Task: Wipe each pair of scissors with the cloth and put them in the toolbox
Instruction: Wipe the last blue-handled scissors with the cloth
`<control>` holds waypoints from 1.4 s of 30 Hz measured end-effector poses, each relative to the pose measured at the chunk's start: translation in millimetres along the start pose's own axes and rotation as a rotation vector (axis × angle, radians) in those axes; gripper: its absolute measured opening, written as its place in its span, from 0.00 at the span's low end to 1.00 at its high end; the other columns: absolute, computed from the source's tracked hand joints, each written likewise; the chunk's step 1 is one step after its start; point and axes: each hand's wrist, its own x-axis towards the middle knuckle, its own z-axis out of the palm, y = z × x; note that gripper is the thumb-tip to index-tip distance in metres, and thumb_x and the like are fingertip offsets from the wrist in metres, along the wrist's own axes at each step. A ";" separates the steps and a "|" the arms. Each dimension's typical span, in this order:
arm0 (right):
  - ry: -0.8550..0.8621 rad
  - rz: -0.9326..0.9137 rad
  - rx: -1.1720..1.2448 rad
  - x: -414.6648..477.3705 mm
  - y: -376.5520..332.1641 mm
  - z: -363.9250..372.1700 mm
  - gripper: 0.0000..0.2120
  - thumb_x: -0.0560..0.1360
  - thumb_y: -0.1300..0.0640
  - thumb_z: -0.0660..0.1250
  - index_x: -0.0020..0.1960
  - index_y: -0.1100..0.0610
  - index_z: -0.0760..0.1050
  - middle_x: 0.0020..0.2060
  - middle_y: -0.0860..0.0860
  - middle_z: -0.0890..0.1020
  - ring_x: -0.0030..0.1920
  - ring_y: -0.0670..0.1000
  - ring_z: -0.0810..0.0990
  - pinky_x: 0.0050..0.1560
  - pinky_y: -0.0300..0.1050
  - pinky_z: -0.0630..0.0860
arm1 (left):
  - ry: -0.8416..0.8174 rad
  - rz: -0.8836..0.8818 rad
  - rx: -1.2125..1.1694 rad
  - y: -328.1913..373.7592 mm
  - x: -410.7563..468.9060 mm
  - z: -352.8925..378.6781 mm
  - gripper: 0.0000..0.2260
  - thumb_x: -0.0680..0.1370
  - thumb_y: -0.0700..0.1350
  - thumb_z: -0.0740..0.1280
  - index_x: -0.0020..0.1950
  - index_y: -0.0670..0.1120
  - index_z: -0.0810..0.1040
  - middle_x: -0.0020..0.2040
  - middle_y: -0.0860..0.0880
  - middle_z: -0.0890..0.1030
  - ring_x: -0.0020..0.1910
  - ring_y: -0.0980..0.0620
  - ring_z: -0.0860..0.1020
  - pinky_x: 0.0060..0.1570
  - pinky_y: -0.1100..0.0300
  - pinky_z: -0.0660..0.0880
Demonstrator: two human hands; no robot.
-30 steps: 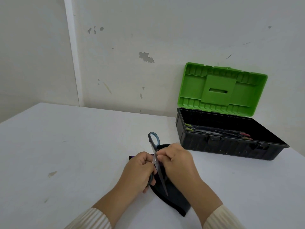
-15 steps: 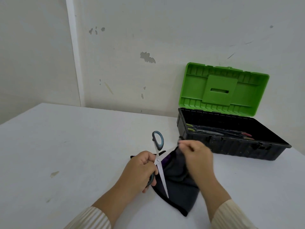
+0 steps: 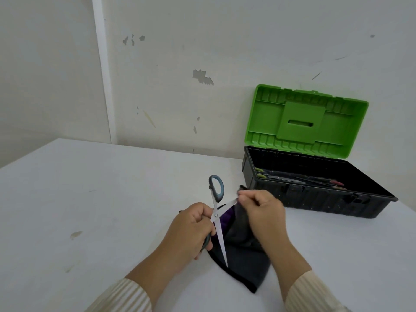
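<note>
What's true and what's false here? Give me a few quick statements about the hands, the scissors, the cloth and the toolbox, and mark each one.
1. The toolbox has its green lid standing open. True.
2. The left hand holds the scissors with the blades closed. False: the blades are spread apart.
3. The right hand pinches the dark cloth. True.
4. The toolbox is empty. False: other scissors lie inside it.
</note>
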 end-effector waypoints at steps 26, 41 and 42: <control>-0.525 0.270 0.261 -27.3 -36.4 -6.7 0.05 0.74 0.59 0.66 0.45 0.50 0.79 0.30 0.48 0.79 0.22 0.40 0.70 0.25 0.33 0.67 | 0.208 -0.131 -0.698 3.1 19.6 -36.1 0.06 0.79 0.38 0.63 0.53 0.39 0.77 0.39 0.46 0.80 0.32 0.52 0.75 0.29 0.62 0.74; -0.288 0.128 0.059 -20.8 -25.0 -0.8 0.06 0.73 0.51 0.66 0.44 0.51 0.81 0.37 0.48 0.80 0.36 0.43 0.76 0.38 0.32 0.71 | -0.146 -0.172 -0.266 -0.9 -1.2 12.4 0.11 0.82 0.46 0.58 0.52 0.43 0.79 0.43 0.45 0.86 0.42 0.51 0.85 0.40 0.61 0.81; -0.248 0.083 -0.005 -18.7 -25.0 -2.3 0.08 0.74 0.48 0.65 0.46 0.50 0.80 0.41 0.48 0.79 0.40 0.42 0.75 0.38 0.26 0.68 | -0.150 -0.165 -0.237 -0.8 -1.8 14.4 0.10 0.81 0.46 0.59 0.52 0.44 0.79 0.44 0.45 0.86 0.41 0.52 0.85 0.40 0.61 0.81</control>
